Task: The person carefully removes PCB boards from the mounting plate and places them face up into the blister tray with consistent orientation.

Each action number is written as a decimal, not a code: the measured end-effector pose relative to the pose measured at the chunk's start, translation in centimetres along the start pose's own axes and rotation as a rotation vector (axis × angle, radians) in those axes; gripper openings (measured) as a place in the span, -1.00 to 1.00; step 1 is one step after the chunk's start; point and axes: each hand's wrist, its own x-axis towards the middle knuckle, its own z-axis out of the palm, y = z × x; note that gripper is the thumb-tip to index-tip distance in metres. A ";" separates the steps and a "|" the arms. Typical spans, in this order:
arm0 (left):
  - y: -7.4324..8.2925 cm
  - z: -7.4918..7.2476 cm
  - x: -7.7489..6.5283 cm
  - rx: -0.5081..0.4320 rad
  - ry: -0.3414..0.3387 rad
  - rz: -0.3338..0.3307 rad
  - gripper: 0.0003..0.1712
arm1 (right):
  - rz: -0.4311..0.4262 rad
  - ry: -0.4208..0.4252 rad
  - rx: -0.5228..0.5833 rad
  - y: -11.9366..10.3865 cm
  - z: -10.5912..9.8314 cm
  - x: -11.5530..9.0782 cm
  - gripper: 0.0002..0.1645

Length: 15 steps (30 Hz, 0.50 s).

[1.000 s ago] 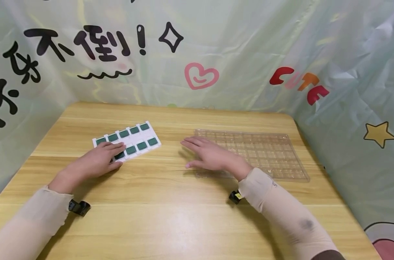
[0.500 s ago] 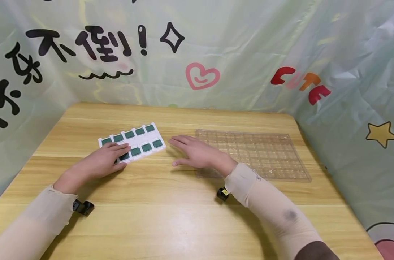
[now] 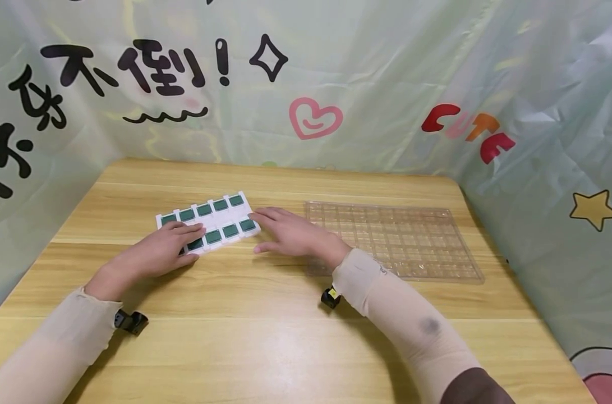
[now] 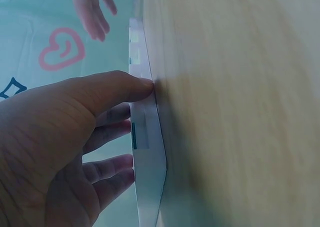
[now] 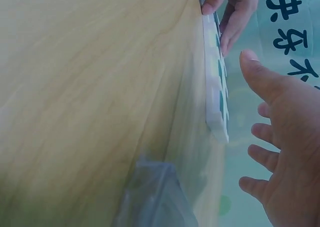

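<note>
A white plastic tray with two rows of dark green rectangular pieces lies slanted on the left part of the table. My left hand rests on its near left side, fingers spread over the top and covering some pieces. In the left wrist view, the thumb touches the tray's near side wall while the fingertips lie on its upper face. My right hand has its fingers extended at the tray's right end, overlapping the corner in the head view. From the right wrist, that hand appears spread, holding nothing.
A clear plastic tray with many square compartments lies on the right, partly under my right forearm in view. The wooden table ends at a printed curtain behind and at both sides.
My right hand has moved left from over the clear tray to the white tray's right end. The white tray has slid slightly right together with my left hand.
</note>
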 end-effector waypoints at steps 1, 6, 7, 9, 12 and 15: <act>0.0 0.0 0.0 -0.001 -0.001 -0.001 -0.33 | 0.003 -0.005 0.000 0.0 0.0 0.2 0.01; -0.1 0.2 0.1 -0.007 0.004 0.007 -0.32 | 0.017 -0.025 0.001 -0.1 0.3 1.0 0.01; -0.1 0.2 0.1 -0.008 0.003 0.011 -0.32 | 0.019 -0.028 0.003 0.0 0.3 1.2 0.00; 0.0 0.2 0.1 -0.012 0.002 0.022 -0.32 | 0.020 -0.033 0.001 0.0 0.5 1.5 0.01; 0.1 0.1 0.1 -0.020 -0.002 0.031 -0.33 | 0.016 -0.033 -0.010 0.0 0.8 2.0 0.00; 0.2 0.1 0.0 -0.022 -0.002 0.039 -0.34 | 0.015 -0.039 -0.026 -0.1 1.0 2.5 -0.02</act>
